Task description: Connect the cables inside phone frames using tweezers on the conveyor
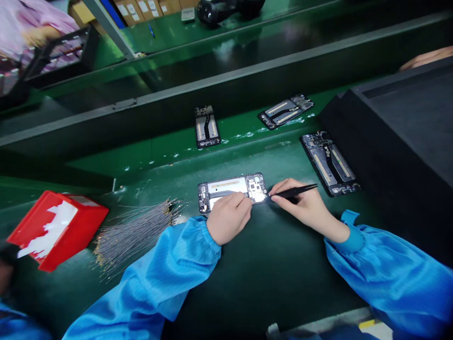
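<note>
— What have your hands got?

— My left hand (229, 216) lies curled, knuckles up, on the near edge of the open phone (231, 191), fingers pressing down so it can't slide on the green bench (269, 264). My right hand (305, 207) is closed in a pen grip round black tweezers (294, 191), with the tips at the phone's right end, by the circuit board. Whether the tips grip anything, I can't tell; there's glare right there.

— Where does the phone sit?

— Flat, insides up, lengthwise in front of me, between both hands.

— And around it?

— Just left of the phone, a fan of thin wires (136, 231) lies loose, close enough for my left hand to reach. Further left of those, a red box (56, 229) sits tilted. Right of the phone, one more open phone (330, 163) lies beside a black tray (399, 127). Beyond the phone, two others (207, 126) (286, 110) rest on the raised green strip, spaced apart. Far beyond and left, another person's pink sleeve (38, 23) shows.
</note>
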The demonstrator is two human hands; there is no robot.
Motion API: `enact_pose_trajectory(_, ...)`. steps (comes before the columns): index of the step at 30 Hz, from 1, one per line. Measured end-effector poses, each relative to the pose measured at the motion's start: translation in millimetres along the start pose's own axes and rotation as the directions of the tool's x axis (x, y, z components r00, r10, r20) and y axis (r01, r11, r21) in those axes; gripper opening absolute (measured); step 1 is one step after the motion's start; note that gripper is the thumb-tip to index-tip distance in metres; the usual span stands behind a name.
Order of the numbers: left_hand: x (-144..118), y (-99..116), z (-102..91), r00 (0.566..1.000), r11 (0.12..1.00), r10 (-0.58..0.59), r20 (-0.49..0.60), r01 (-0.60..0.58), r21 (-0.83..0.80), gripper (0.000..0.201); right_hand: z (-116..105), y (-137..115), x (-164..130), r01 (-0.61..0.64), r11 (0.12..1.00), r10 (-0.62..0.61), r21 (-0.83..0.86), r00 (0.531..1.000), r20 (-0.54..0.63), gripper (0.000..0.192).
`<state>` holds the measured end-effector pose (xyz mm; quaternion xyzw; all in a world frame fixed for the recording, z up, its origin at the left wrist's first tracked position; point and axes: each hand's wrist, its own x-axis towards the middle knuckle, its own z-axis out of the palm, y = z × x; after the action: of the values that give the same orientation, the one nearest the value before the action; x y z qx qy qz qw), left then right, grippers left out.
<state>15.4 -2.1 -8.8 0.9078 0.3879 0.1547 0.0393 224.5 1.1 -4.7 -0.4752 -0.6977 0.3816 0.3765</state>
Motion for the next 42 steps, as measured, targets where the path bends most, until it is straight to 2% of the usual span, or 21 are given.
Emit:
enact_pose_trajectory(9,1,1,-1.4,1.0,1.0,-0.007,0.018,0.008,-0.019,0.023,7,-3,-9,0.278,0.937,-0.263,-0.211,0.96,0.095,0.005)
enact_pose_trajectory(14,2,0,-1.4,0.998,0.997,-0.042,0.045,0.045,-0.058,0.019,0,-7,0,0.239,0.962,-0.225,-0.132,0.968,0.114,0.007)
enact_pose_trajectory(17,5,-1,-3.7,0.993,0.988,-0.093,0.077,0.101,-0.113,0.017,-10,-10,15,0.242,0.963,-0.229,-0.12,0.966,0.118,0.021)
enact_pose_trajectory(20,9,-1,-6.2,0.986,0.981,-0.128,0.102,0.141,-0.135,0.016,-14,-8,30,0.287,0.927,-0.231,-0.242,0.944,0.234,0.038)
enact_pose_trajectory(23,11,-1,-6.4,0.981,0.972,-0.159,0.112,0.176,-0.156,0.013,-10,-1,39,0.344,0.873,-0.205,-0.346,0.902,0.381,0.05)
enact_pose_trajectory(25,12,-1,-5.1,0.979,0.969,-0.172,0.108,0.188,-0.163,0.012,-7,2,40,0.372,0.848,-0.203,-0.377,0.885,0.418,0.057)
enact_pose_trajectory(30,11,-2,-1.9,0.981,0.964,-0.175,0.085,0.189,-0.188,0.018,-4,3,41,0.387,0.841,-0.206,-0.377,0.875,0.439,0.058)
enact_pose_trajectory(37,3,0,-3.3,0.992,0.961,-0.074,0.101,0.098,-0.259,0.027,-5,4,42,0.368,0.881,-0.218,-0.298,0.873,0.436,0.056)
enact_pose_trajectory(42,0,2,-2.7,0.996,0.97,-0.046,0.078,0.063,-0.233,0.029,-6,3,44,0.362,0.885,-0.207,-0.293,0.869,0.449,0.053)
